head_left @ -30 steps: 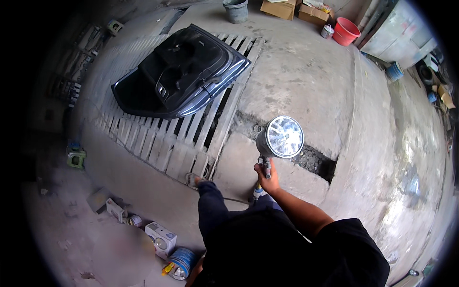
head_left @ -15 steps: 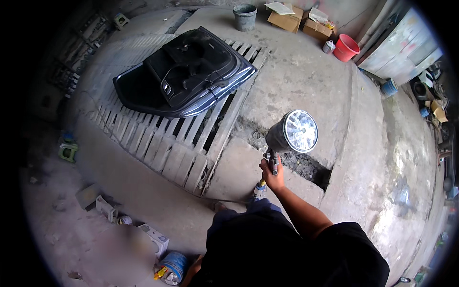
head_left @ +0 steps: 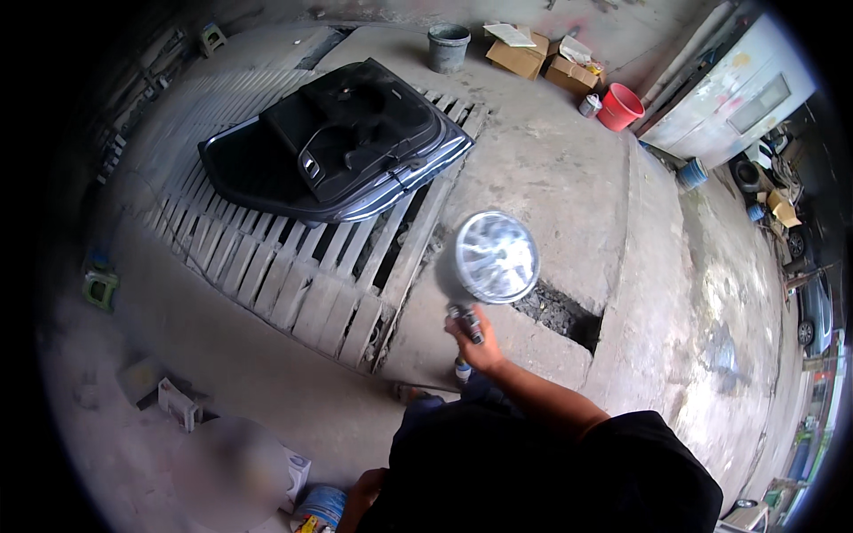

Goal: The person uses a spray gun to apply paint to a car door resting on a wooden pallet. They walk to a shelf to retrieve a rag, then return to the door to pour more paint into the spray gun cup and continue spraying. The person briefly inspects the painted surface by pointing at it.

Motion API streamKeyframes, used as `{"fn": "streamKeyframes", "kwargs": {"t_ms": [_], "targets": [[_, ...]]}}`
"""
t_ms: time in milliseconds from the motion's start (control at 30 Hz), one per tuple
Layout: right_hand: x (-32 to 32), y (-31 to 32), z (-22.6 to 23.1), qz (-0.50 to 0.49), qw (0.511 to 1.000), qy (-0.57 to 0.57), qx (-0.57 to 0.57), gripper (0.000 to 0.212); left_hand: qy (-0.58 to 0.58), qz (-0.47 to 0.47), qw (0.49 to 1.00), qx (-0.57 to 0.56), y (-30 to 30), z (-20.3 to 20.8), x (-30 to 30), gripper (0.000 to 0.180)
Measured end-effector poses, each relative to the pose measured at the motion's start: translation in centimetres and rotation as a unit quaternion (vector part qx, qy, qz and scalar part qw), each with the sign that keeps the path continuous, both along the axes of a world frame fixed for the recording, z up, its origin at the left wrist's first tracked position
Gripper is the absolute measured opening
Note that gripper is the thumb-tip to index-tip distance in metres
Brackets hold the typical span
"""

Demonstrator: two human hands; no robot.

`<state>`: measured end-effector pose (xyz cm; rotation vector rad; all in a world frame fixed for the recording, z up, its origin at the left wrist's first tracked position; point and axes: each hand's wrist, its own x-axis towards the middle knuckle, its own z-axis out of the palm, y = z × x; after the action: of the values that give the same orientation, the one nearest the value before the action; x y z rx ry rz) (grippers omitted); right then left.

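Note:
My right hand is closed around the grip of a spray gun. A large cup with a round, shiny, silver-white top sits on the gun, slightly blurred and tilted. Beyond the gun, at the upper left, a car door lies with its black inner trim upward and its metallic edge toward me. It rests on a slatted wooden pallet, apart from the gun. Part of my left hand shows low beside my black shirt, near a blue bucket; its fingers are hidden.
A shallow pit with rubble breaks the concrete floor beyond my right hand. Along the back stand a grey bucket, cardboard boxes and a red tub. A pale door panel leans at the right. A green stool stands left.
The spray gun and my right hand have shifted left and a little toward me. Its cup top has turned more toward the view. The view itself has swung slightly right.

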<state>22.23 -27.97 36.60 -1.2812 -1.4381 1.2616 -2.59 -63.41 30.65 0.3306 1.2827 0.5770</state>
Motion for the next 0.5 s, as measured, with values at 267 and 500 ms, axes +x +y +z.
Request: {"fn": "streamKeyframes", "kwargs": {"t_ms": [267, 500], "targets": [[-5.5, -0.2, 4.3, 0.206, 0.975, -0.031, 0.072, 0.047, 0.423, -0.352, 0.777, 0.304, 4.5, -5.8, -3.2, 0.036], [-7.1, 1.6, 6.4, 0.31, 0.946, 0.038, 0.087, 0.05, 0.317, -0.071, 0.934, 0.148, 7.4, -3.8, 1.4, 0.022]]}}
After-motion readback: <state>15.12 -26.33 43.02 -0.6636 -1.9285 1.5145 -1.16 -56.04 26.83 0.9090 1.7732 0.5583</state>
